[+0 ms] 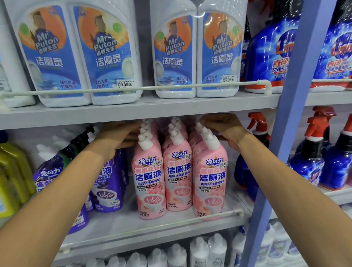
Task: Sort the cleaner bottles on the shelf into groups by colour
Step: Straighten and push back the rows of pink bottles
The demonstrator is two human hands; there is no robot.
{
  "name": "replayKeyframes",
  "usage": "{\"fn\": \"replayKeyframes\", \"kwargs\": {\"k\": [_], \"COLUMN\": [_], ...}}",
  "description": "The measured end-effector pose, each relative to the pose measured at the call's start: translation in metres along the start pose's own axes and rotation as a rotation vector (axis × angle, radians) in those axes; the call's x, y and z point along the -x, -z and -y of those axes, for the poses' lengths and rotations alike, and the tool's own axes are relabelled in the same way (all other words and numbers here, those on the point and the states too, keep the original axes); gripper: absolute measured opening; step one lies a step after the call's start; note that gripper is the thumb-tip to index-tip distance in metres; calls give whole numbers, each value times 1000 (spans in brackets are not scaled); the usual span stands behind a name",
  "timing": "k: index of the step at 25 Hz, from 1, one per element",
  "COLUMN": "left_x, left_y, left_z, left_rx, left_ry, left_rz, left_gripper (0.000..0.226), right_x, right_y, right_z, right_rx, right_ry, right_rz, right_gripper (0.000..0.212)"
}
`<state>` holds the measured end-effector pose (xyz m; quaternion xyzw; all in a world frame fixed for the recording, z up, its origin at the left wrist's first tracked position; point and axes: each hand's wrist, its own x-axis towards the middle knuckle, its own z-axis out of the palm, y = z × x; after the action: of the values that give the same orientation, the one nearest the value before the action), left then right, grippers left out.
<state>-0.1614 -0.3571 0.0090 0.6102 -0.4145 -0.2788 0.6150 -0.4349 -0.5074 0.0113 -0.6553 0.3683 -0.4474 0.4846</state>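
Grey metal shelving (127, 110) in a shop fills the view, with a blue upright post (285, 125) slanting down its right side. Nearest, below the pink bottles, white plastic bottles (175, 260) with white caps crowd the lowest shelf. A white guard rail (152, 228) runs just in front of the pink plastic cleaner bottles (180, 174), which stand upright in three rows on the middle shelf, white angled caps leading back into the shelf. Left of the pink bottles stand purple plastic cleaner bottles (107, 186), partly hidden by the left forearm, and further left are yellow plastic bottles (3, 183). Right of the pink bottles, dark blue spray bottles (322, 156) with red triggers stand on either side of the post. The left hand (119, 135) reaches to the left side of the pink rows, fingers curled near the caps; whether it grips a bottle, I cannot tell. The right hand (224, 127) rests against the right row's necks, fingers bent, its grip also unclear. Above the pink bottles, large white jugs (173, 50) with blue labels line the upper shelf.
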Motion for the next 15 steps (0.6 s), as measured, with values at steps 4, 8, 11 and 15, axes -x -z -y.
{"fn": "replayKeyframes", "kwargs": {"k": [4,8,11,15], "left_x": [-17,-23,-27,-30], "left_y": [-1,-10,-13,-9], "left_z": [4,6,12,16], "left_rx": [36,-5,19,49], "left_ry": [-27,9,0,-12], "left_rz": [-84,9,5,-10], "left_gripper": [26,10,16,19], "right_x": [-23,-39,-46,-53], "right_y": [-4,-2,-3,-3], "right_z": [-1,-12,-17,-22], "right_rx": [118,115,104,119], "right_ry": [81,44,33,59], "right_rz": [-67,-17,24,65], "right_gripper": [56,42,34,30]}}
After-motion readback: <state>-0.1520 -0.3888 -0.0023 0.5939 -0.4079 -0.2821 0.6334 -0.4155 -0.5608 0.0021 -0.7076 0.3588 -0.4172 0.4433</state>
